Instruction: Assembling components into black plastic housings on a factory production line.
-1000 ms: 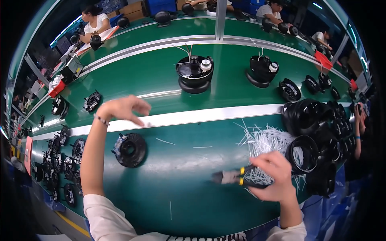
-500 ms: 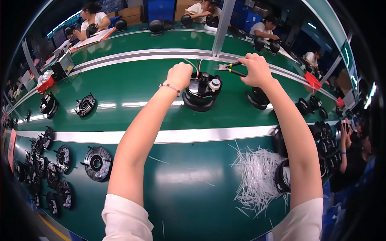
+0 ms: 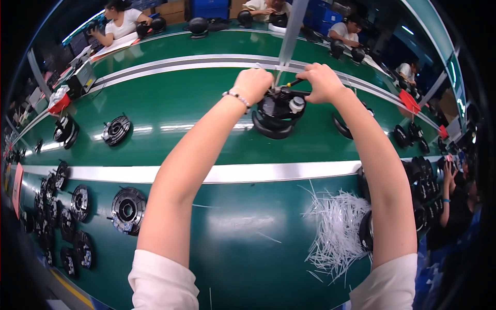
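Note:
A round black device housing [image 3: 276,116] stands on the far green surface, with a white knob-like part [image 3: 296,105] and a black coiled post on top. At its far left rim my left hand [image 3: 253,85] is closed in a pinch; what the fingers hold is hidden. A thin white strand shows just past the knuckles. My right hand [image 3: 324,85] is closed around the black-and-yellow handles of cutting pliers [image 3: 296,82]. Their jaws reach over the housing, close to the left fingertips, and are partly hidden there.
Thin white plastic strips [image 3: 338,232] lie heaped at right on the near surface. Several round black parts [image 3: 80,204] crowd the left side. Another round part [image 3: 117,130] lies on the far surface. A metal post [image 3: 292,39] rises behind the housing. Co-workers [image 3: 124,26] sit across.
The pliers have moved from open air right of the housing to over its top, beside the left fingers. My view has shifted slightly, so the housing appears farther right.

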Demonstrator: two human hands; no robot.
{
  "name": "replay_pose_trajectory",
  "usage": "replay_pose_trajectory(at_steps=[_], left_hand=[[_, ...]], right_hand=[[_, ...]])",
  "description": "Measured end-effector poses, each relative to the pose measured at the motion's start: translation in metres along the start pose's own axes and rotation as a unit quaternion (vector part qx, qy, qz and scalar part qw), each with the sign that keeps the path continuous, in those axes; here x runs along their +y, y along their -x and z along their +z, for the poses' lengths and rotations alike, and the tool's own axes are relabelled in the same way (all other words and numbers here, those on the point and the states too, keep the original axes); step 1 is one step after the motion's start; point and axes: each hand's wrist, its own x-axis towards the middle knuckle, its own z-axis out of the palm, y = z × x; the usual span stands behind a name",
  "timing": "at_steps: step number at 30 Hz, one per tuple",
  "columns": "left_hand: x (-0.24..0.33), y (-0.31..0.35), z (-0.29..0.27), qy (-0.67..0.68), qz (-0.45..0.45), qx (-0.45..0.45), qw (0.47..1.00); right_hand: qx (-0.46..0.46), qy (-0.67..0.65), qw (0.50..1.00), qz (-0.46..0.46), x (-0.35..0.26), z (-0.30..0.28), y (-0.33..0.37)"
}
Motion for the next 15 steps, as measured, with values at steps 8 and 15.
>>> replay_pose_trajectory(at_steps=[8,15], left_hand=[[0.055,-0.027,-0.003,0.112,-0.077,0.105,0.985],[0.184,0.046,-0.043,0.28,0.07,-0.05,0.956]], right_hand=[[0.162,-0.105,0.975,0.111,0.086,0.033,0.049],[0.249,-0.574,0.745,0.23,0.11,0.001,0.162]])
